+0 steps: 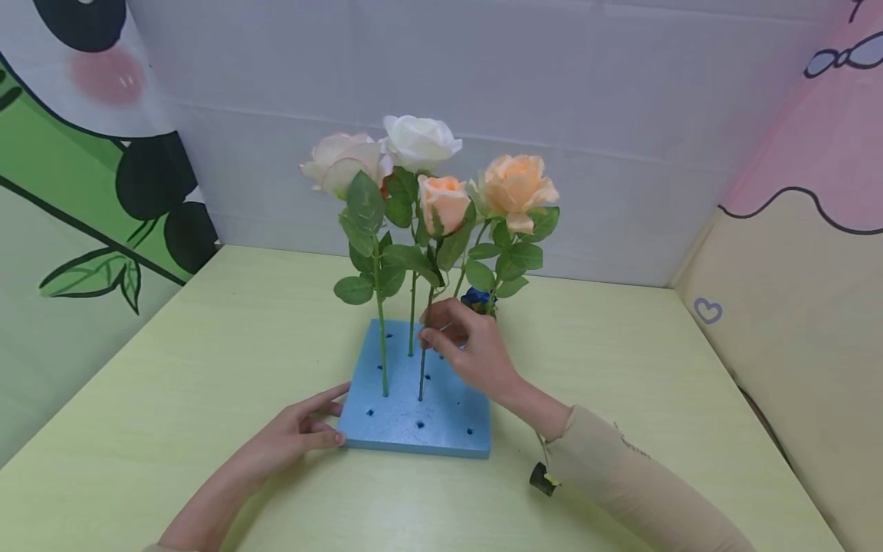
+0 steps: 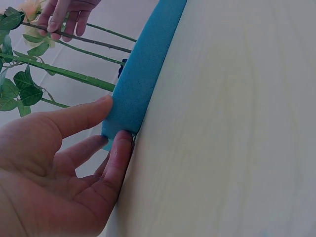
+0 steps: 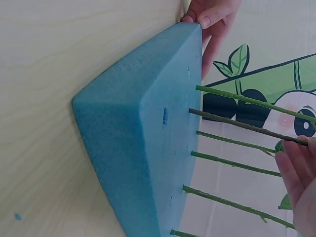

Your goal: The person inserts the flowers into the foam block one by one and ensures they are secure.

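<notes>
My right hand (image 1: 476, 345) pinches the dark stem (image 3: 247, 127) of a peach rose (image 1: 444, 203) between thumb and fingers. That stem's lower end stands in a blue foam board (image 1: 434, 437) with several holes. At the board's near left corner, my left hand (image 1: 297, 433) holds the edge, with the thumb (image 2: 89, 117) on one side and fingertips lower down. Also upright in the foam are a blush rose (image 1: 338, 165), a white rose (image 1: 421, 142) and a fuller orange-peach rose (image 1: 519, 188). Green leaves hide parts of the stems.
Behind the right hand is a dark blue flower (image 1: 477, 297), partly hidden. A small black object (image 1: 541, 479) lies below the right sleeve. The pale table (image 1: 241, 330) meets a white cloth backdrop (image 1: 607, 153), with printed cloths at both sides.
</notes>
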Demonstrator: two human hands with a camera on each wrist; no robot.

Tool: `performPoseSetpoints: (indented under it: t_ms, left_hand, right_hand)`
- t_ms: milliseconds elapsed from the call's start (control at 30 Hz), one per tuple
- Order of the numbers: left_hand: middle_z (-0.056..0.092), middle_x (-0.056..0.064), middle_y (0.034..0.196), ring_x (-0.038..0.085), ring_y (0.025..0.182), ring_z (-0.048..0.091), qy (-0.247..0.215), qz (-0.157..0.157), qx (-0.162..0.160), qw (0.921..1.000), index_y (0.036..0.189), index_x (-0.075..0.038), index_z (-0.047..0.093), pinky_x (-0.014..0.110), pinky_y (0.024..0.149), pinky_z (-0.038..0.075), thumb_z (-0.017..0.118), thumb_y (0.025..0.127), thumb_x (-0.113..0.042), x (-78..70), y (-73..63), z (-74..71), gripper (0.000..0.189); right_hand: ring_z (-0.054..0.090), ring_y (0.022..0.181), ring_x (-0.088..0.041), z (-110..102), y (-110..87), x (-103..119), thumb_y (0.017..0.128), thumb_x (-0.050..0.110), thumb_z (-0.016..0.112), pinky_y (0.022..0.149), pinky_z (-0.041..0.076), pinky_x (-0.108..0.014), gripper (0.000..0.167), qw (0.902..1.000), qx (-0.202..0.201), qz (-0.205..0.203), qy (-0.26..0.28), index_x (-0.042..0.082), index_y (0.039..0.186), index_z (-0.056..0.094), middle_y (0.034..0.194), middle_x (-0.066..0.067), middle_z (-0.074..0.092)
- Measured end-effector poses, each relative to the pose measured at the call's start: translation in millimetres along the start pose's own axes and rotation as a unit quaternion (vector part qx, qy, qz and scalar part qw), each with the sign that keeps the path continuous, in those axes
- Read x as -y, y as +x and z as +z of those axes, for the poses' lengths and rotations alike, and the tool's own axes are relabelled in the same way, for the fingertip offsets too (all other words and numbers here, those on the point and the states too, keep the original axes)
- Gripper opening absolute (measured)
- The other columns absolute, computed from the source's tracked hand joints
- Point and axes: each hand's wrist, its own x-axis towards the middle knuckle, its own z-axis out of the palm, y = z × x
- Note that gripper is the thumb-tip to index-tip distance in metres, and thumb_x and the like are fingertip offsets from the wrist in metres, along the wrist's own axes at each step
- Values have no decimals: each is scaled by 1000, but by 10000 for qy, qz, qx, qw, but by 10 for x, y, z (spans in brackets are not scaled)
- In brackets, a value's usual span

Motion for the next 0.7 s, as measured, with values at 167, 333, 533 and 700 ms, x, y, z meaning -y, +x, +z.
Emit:
performPoseSetpoints:
  t_ms: [167,333,533,700]
  left_hand:
    - [52,23,134,15,95,63,-18,19,33,10000,155,-11,32,25,80,44,72,90,-20,6,-2,-5,77]
    - [52,23,133,15,93,63,-3,52,42,10000,155,-10,32,25,80,44,72,90,-20,7,-5,-7,77]
    - [53,23,133,16,94,62,-5,33,47,10000,155,-9,32,26,80,44,72,90,-21,-2,-8,-5,77]
    - [53,24,134,15,95,64,18,42,32,10000,155,-9,32,25,81,45,72,90,-20,-3,-7,-3,77]
  right_hand:
    - [74,78,-19,1,-10,0,92,4,67,68,58,-29,16,9999,-45,127,89,5,108,65,93,-14,75]
    - [75,83,-20,-10,-18,-16,94,5,65,72,59,-31,20,9993,-20,311,199,6,114,65,100,-14,75]
    - [75,87,-25,-27,-18,-35,95,5,63,74,59,-42,23,9982,14,440,400,5,118,64,103,-16,75]
    - [75,87,-26,-40,-18,-46,95,6,63,75,59,-40,25,9981,2,424,441,5,120,63,103,-17,75]
